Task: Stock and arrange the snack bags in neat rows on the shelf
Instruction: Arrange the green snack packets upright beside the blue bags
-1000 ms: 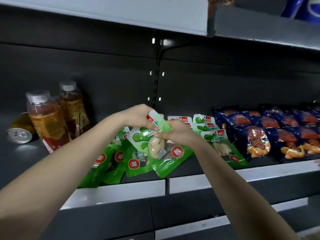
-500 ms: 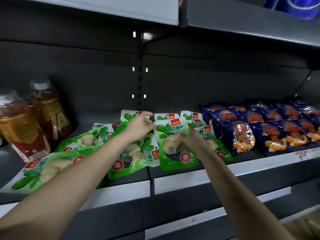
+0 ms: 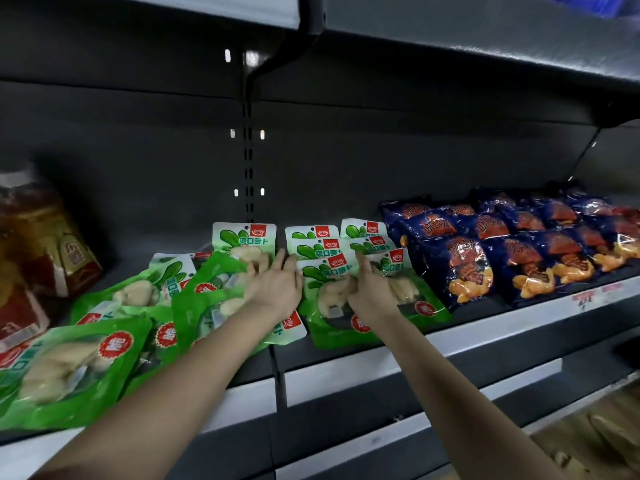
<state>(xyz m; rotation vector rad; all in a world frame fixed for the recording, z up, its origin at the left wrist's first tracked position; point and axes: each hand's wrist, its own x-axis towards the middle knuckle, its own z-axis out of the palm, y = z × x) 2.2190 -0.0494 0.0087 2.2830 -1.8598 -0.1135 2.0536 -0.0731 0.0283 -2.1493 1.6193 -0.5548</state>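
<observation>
Head view, looking down along a shop shelf (image 3: 346, 374) with a dark back panel and a pale front strip. Noted green snack bags (image 3: 320, 247) lying flat near the middle of the shelf, overlapped front to back in two short neat columns side by side, red logos toward the back panel. Noted one more bag of the same kind (image 3: 244, 233) just left of those columns, partly under a loose heap (image 3: 121, 296) of green bags spreading left to the frame edge, tilted and overlapping at mixed angles. Recorded the left hand (image 3: 273, 289) palm down on the right edge of that heap, fingers mostly straight and spread toward the back panel, touching the film, no pinch seen. Recorded the right hand (image 3: 372, 294) palm down over the front green bag (image 3: 329, 271) of the left column and its neighbour in the right column, one finger straight toward the back, the rest bent against the packs. Cannot tell whether gripping or only pressing. Found the two hands close together but apart. Logged blue snack bags (image 3: 460, 268) just beside the right green column, in overlapped rows running to the right edge of the frame. Logged amber drink bottles (image 3: 34, 237) standing at far left behind the heap, blurred. Logged an upper shelf (image 3: 485, 46) overhead and a slotted upright (image 3: 247, 150) in the back panel behind the green bags.
</observation>
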